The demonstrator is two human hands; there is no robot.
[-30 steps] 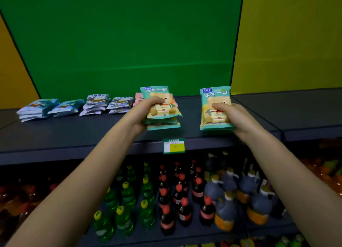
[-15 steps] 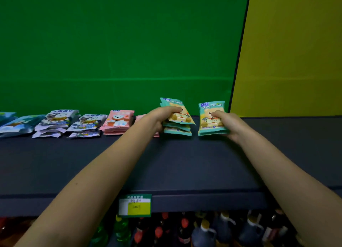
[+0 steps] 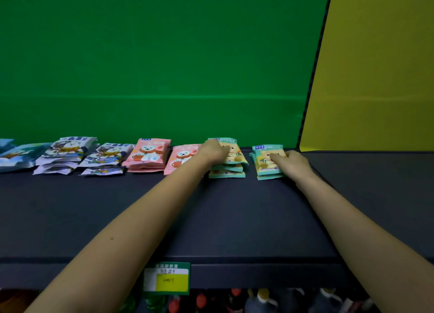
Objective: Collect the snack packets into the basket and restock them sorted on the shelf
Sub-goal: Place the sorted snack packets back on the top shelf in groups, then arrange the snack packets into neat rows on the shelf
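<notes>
Snack packets [image 3: 148,154] are being arranged sorted across mid-frame, restocking seemingly nearly finished, teal stacks [image 3: 226,171] being grasped by the left hand [image 3: 215,152] and right hand [image 3: 291,163].

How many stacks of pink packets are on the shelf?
2: first pink stack left of centre; second pink stack just right of it, partly hidden by the left hand.

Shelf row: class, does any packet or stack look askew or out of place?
Yes. The top packet of the teal stack, gripped by the left hand, sits tilted and overhangs those below. The white stacks at the left are fanned unevenly.
</notes>
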